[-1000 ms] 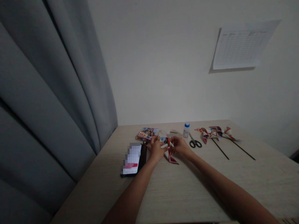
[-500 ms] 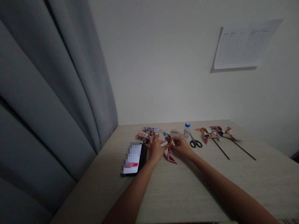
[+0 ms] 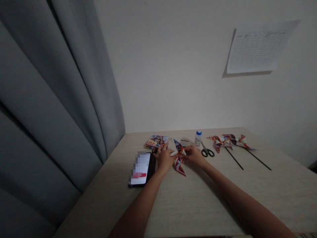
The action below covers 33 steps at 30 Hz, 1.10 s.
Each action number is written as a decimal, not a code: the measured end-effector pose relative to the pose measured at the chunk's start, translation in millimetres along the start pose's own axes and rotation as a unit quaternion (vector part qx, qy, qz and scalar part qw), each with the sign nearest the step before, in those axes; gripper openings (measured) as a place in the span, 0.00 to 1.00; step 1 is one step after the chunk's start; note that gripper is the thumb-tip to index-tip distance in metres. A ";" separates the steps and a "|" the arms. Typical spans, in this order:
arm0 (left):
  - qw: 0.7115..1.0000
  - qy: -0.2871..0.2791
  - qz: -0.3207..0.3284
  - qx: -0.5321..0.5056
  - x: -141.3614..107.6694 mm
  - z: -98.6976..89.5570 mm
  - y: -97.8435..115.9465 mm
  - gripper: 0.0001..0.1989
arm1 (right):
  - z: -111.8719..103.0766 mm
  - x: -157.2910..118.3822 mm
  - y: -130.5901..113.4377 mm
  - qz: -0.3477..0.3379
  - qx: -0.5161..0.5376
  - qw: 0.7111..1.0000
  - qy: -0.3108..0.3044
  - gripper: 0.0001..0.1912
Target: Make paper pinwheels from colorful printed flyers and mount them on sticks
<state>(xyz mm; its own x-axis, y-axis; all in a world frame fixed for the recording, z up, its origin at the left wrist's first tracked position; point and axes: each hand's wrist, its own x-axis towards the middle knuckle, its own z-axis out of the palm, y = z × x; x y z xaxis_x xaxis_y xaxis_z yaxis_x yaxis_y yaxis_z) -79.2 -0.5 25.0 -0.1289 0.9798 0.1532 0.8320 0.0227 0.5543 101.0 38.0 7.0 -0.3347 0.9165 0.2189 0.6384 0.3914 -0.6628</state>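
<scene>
Between my two hands is a paper pinwheel [image 3: 179, 168] with curled blades in red, white and blue print. My left hand [image 3: 165, 159] grips its left side, with the fingers bent around a pale folded blade. From the right, my right hand [image 3: 195, 155] pinches the pinwheel near its middle; the fingertips are partly hidden behind the paper. Close by on the left lies a phone [image 3: 140, 170] in an open dark case, its screen lit. Just beyond my right hand are black-handled scissors [image 3: 207, 152] and a glue bottle [image 3: 197, 138] with a blue cap.
Printed leaflets [image 3: 156, 141] lie in a stack behind my left hand. Two pinwheels on dark sticks, one of them a nearer pinwheel [image 3: 222, 142], rest at the table's right. A grey curtain [image 3: 74, 82] hangs along the left edge, and a wall stands behind the table.
The pinwheel has turned slightly in my hands, its lower blade tip shifting a little left and down. Both hands keep their hold in nearly the same place.
</scene>
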 end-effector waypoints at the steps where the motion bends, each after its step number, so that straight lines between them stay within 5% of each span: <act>1: 1.000 -0.003 0.003 -0.001 0.0 -0.1 0.0 0.07 | 0.2 -0.2 -0.4 0.003 -0.001 1.000 -0.001 0.11; 33: 0.998 -0.063 -0.006 -0.022 0.4 3.1 -0.4 0.10 | 3.2 -3.2 -3.8 0.003 0.018 0.999 0.043 0.08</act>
<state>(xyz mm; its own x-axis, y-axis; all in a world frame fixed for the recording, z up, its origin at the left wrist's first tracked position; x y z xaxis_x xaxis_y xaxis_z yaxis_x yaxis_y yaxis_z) -77.9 0.5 22.3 -0.0666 0.9968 0.0433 0.8063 0.0282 0.5909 97.5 33.2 6.5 -0.2686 0.9234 0.2741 0.6152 0.3834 -0.6888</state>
